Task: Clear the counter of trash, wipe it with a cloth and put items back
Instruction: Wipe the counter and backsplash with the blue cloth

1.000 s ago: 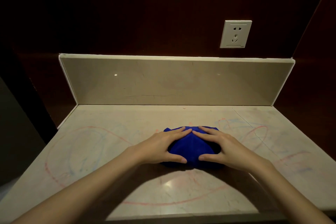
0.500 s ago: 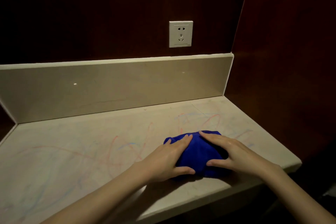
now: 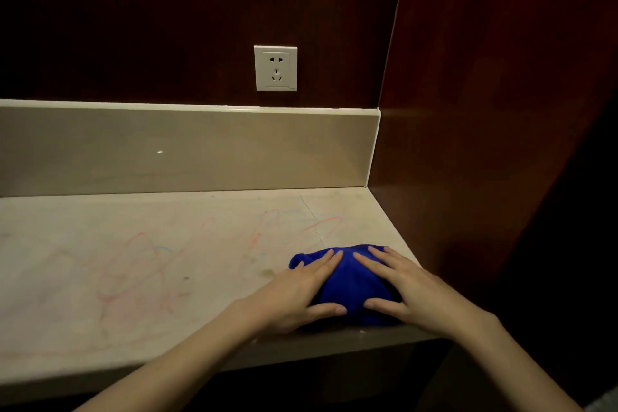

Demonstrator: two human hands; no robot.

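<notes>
Scribbled stone counter; hands flatten plush cloth.

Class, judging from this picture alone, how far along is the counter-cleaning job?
Done: no trash shows on the counter. In hand: left hand and right hand press the blue cloth flat near the right front corner. Left: red and blue scribbles remain; no items are back.

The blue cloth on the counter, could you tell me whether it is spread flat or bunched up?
Bunched up: the blue cloth forms a rounded mound under both flat hands.
</notes>
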